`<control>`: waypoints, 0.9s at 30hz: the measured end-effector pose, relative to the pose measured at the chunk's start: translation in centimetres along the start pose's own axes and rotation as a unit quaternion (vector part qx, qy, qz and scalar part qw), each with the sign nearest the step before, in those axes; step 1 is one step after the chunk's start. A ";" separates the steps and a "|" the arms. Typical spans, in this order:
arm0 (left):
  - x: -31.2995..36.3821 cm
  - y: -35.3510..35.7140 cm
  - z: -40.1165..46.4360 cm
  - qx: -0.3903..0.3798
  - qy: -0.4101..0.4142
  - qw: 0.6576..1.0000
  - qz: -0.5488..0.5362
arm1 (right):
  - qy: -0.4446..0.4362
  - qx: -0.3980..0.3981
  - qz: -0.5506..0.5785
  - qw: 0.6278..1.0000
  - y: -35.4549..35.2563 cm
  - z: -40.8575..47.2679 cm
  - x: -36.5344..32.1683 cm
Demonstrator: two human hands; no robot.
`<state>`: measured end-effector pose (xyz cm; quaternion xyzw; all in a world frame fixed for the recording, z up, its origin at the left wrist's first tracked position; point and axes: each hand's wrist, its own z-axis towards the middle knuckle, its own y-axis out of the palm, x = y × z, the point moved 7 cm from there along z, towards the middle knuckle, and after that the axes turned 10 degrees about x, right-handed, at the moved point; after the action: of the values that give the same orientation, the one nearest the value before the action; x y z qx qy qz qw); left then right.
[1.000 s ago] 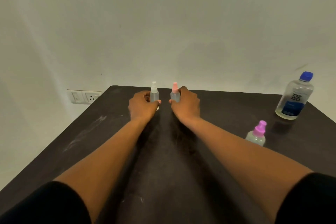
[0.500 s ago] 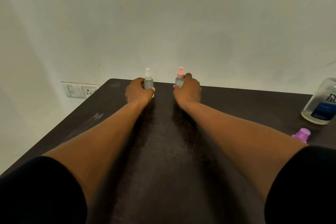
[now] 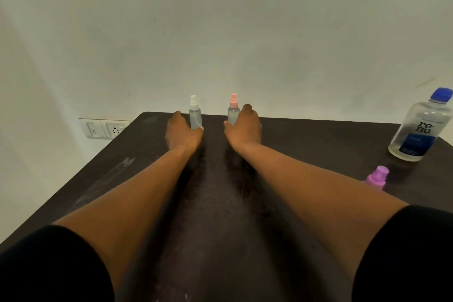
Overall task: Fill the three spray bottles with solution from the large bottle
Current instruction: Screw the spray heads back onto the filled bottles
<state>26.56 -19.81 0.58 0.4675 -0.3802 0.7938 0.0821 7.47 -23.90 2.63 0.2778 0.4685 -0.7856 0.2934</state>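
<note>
Two small clear spray bottles stand upright at the far edge of the dark table [image 3: 220, 216]. My left hand [image 3: 182, 133] grips the white-capped bottle [image 3: 195, 115] around its lower body. The pink-capped bottle [image 3: 233, 111] is held the same way by my right hand [image 3: 244, 129]. A third spray bottle with a purple cap [image 3: 376, 178] stands at the right, its body partly hidden behind my right forearm. The large clear bottle [image 3: 420, 127] with a blue cap and blue label stands at the far right, capped.
A pale wall rises directly behind the table's far edge. A wall socket and switch plate [image 3: 104, 128] sits left of the table. The table's left edge runs diagonally toward me.
Both hands pushed the two small bottles farther away toward the back edge and slightly apart. The view shifted, bringing the large bottle back into sight at the right.
</note>
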 end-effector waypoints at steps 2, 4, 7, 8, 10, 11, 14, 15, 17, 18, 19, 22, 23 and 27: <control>0.4 -1.1 -2.2 0.011 0.014 1.000 0.003 | -0.011 0.013 0.024 1.000 -1.7 -2.0 -0.3; 1.2 -2.1 -5.5 0.008 0.049 0.998 0.033 | -0.014 0.027 0.060 0.998 -3.8 -4.6 0.0; 2.4 -3.1 -11.4 -0.039 0.128 0.987 0.084 | -0.032 0.030 0.094 0.995 -7.4 -8.9 0.9; 3.0 -3.4 -13.5 -0.060 0.153 0.982 0.095 | -0.045 0.023 0.100 0.994 -8.8 -10.4 1.1; 4.2 -3.7 -17.4 -0.100 0.206 0.967 0.112 | -0.071 0.010 0.100 0.992 -11.6 -13.0 1.7; 5.0 -3.7 -19.4 -0.118 0.233 0.958 0.118 | -0.081 0.008 0.097 0.992 -13.0 -14.2 2.2; 7.0 -3.2 -24.4 -0.162 0.301 0.930 0.134 | -0.111 0.012 0.091 0.990 -17.1 -17.2 4.0; 7.5 -2.9 -25.8 -0.179 0.311 0.924 0.136 | -0.119 0.018 0.085 0.989 -18.6 -17.9 4.8; 8.1 -2.3 -28.0 -0.216 0.316 0.912 0.148 | -0.125 0.033 0.068 0.989 -21.1 -18.8 6.4; 8.3 -1.9 -29.0 -0.229 0.319 0.905 0.162 | -0.121 0.039 0.056 0.990 -22.4 -19.1 7.2; 8.5 -1.7 -29.7 -0.237 0.323 0.899 0.179 | -0.114 0.043 0.046 0.992 -23.5 -19.2 8.1; 8.8 -1.5 -30.7 -0.243 0.324 0.888 0.217 | -0.066 0.061 0.015 0.996 -26.2 -18.9 10.8; 8.8 -1.5 -30.8 -0.244 0.321 0.888 0.221 | -0.044 0.070 0.003 0.997 -27.0 -18.6 11.6; 8.8 -1.6 -31.1 -0.241 0.320 0.887 0.231 | 0.036 0.059 -0.043 0.997 -28.1 -17.2 14.0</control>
<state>1.38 0.48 0.04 0.0533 -0.6103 0.7806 0.1237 -19.45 -0.33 1.74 0.3027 0.4435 -0.8130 0.2255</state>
